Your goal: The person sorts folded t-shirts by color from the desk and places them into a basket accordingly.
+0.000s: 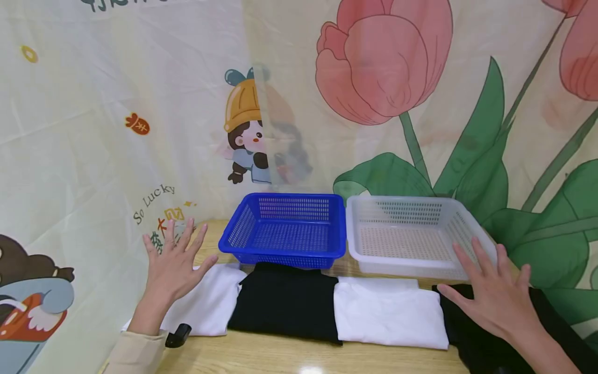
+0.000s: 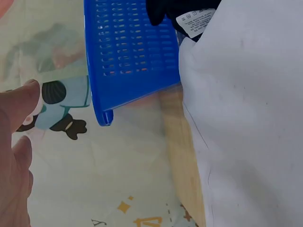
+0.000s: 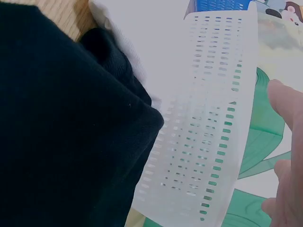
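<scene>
In the head view my left hand (image 1: 172, 269) is raised with fingers spread, over a folded white cloth (image 1: 212, 301) at the left. My right hand (image 1: 497, 296) has its fingers spread too, above a black cloth (image 1: 455, 317) at the right; it overlaps the white basket's corner in this view. Neither hand holds anything. Between them lie a folded black cloth (image 1: 285, 304) and a folded white cloth (image 1: 390, 314), side by side. Behind the row stand a blue plastic basket (image 1: 282, 259) and a white plastic basket (image 1: 406, 266), both with nothing inside.
A wooden table (image 1: 261, 356) carries the cloths and baskets. Right behind the baskets hangs a printed curtain (image 1: 289, 135) with tulips and cartoon figures, and it continues down the left side. A care label (image 2: 195, 22) shows on the black cloth in the left wrist view.
</scene>
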`<action>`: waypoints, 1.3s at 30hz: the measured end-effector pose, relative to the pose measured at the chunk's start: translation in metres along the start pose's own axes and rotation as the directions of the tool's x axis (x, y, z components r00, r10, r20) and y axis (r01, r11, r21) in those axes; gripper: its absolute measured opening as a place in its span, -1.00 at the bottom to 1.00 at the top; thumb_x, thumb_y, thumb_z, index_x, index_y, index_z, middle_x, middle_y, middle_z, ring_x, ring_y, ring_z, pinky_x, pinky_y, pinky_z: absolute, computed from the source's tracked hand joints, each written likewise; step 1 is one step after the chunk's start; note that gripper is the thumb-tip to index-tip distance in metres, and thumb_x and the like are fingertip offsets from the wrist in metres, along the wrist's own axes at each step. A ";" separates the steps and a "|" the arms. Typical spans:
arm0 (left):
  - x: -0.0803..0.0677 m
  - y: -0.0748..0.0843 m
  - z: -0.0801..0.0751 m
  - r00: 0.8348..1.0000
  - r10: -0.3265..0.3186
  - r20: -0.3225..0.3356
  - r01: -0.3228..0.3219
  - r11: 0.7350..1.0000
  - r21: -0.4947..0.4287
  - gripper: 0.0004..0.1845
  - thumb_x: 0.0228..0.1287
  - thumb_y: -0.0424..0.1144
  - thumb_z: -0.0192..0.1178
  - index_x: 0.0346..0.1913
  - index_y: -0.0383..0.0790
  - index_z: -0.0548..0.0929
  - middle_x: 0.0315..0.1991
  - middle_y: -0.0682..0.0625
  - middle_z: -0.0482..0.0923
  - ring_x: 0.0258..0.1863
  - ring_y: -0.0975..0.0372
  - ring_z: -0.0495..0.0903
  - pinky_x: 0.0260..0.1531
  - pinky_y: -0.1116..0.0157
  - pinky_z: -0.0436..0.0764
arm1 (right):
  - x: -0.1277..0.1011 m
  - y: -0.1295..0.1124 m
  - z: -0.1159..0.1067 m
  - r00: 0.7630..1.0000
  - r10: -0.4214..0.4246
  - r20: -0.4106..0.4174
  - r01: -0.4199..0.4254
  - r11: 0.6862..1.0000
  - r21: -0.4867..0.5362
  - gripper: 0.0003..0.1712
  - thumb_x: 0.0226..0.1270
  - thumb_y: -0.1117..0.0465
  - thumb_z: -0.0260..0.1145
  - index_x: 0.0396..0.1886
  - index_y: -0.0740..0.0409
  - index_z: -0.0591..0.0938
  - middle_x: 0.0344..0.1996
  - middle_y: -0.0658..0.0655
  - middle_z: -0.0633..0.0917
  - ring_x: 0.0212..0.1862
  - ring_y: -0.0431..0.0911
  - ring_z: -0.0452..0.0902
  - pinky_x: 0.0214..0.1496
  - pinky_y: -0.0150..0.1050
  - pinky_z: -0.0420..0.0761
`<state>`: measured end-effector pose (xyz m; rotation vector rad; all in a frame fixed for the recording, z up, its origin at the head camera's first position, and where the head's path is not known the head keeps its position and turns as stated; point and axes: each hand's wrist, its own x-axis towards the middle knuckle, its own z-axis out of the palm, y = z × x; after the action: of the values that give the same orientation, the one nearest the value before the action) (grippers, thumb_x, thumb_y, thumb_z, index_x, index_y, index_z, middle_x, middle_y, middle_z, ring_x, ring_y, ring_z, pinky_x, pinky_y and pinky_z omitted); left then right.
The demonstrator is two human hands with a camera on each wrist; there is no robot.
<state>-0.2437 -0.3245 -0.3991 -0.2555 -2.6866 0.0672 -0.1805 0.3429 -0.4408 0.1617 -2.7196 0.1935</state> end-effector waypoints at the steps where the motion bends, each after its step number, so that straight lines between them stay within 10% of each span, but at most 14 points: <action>1: -0.001 0.000 0.000 1.000 0.000 0.002 0.000 1.000 0.001 -0.07 0.50 0.42 0.00 0.75 0.13 -0.01 0.75 -0.15 -0.17 0.69 -0.10 -0.56 0.36 -0.49 -0.65 | -0.001 -0.001 0.000 1.000 -0.001 0.002 0.001 1.000 -0.001 0.28 0.30 -0.48 0.35 0.77 -0.04 0.00 0.68 0.45 -0.04 0.63 0.55 -0.47 0.23 0.85 -0.36; 14: 0.003 0.003 0.002 1.000 0.022 0.018 -0.021 1.000 -0.020 -0.06 0.49 0.45 -0.03 0.74 0.07 0.07 0.74 -0.19 -0.11 0.70 -0.17 -0.50 0.39 -0.48 -0.61 | 0.007 -0.039 -0.009 0.998 -0.051 0.039 0.045 0.990 0.134 0.24 0.31 -0.38 0.43 0.76 0.00 0.07 0.66 0.48 0.01 0.54 0.66 -0.08 0.22 0.78 0.06; 23: 0.007 0.001 -0.011 0.996 0.042 0.080 -0.025 0.978 -0.206 -0.06 0.54 0.36 0.05 0.76 0.07 -0.05 0.74 -0.24 -0.17 0.67 -0.35 -0.27 0.37 -0.60 -0.09 | 0.024 -0.094 -0.028 0.983 -0.115 0.144 0.039 0.893 0.448 0.06 0.38 -0.16 0.51 0.68 0.11 0.23 0.58 0.50 0.18 0.47 0.53 0.20 0.13 0.63 0.44; 29: 0.000 -0.002 -0.018 0.983 0.051 0.174 0.018 0.928 -0.372 -0.10 0.57 0.28 0.09 0.76 0.12 -0.05 0.72 -0.27 -0.05 0.58 -0.41 0.08 0.28 -0.58 0.19 | 0.032 -0.123 -0.031 0.954 -0.149 0.260 -0.055 0.764 0.643 -0.11 0.44 -0.03 0.49 0.62 0.13 0.32 0.49 0.44 0.33 0.32 0.42 0.48 0.03 0.18 0.75; 39: -0.010 -0.004 -0.013 0.941 0.141 0.307 0.113 0.725 -0.680 -0.30 0.63 0.11 0.13 0.66 -0.05 0.28 0.55 -0.30 0.34 0.33 -0.24 0.55 0.11 -0.24 0.63 | 0.037 -0.165 -0.015 0.804 -0.168 0.570 -0.439 0.478 0.760 -0.07 0.46 0.00 0.48 0.65 0.13 0.24 0.56 0.45 0.25 0.26 0.18 0.59 0.09 0.10 0.76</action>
<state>-0.2305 -0.3301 -0.3913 -0.5307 -2.9294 -1.0075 -0.1852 0.1803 -0.3937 0.3107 -2.8743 1.9247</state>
